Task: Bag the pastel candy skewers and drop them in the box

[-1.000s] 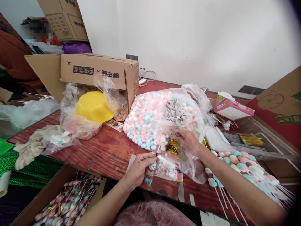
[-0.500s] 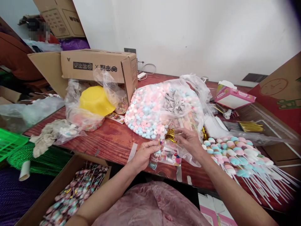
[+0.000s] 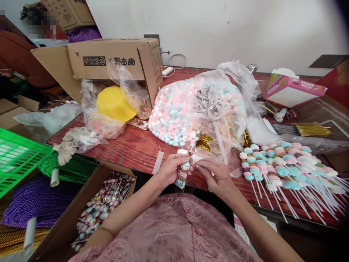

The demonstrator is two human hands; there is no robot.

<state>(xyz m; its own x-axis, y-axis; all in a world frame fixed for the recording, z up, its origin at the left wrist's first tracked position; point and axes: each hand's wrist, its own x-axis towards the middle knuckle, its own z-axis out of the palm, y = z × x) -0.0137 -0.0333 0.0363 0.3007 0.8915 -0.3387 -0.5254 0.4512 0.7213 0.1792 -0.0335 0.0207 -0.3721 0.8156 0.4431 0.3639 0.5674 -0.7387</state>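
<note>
My left hand [image 3: 171,167] is closed on the gathered neck of a small printed clear bag [image 3: 181,177], which hangs upright below the fingers with pale, blue-tinted contents. Close on its right, my right hand [image 3: 215,173] pinches beside the bag's neck; what those fingertips hold is too small to make out. Just beyond both hands a bunch of gold twist ties [image 3: 204,142] lies against a big clear bag of pink, blue and white marshmallows [image 3: 171,123]. Marshmallow skewers on white sticks [image 3: 286,160] are piled to the right of my right hand.
A cardboard carton [image 3: 109,60] and a yellow bowl [image 3: 114,103] stand back left. Below the table's left edge sit an open box of wrapped skewers [image 3: 106,203] and a green basket [image 3: 21,156]. A pink box [image 3: 294,87] is back right. Another person [image 3: 27,62] is far left.
My right hand has come back from the gold twist ties toward my left hand, now beside the bag's neck. The view has tipped downward, showing more of the bag.
</note>
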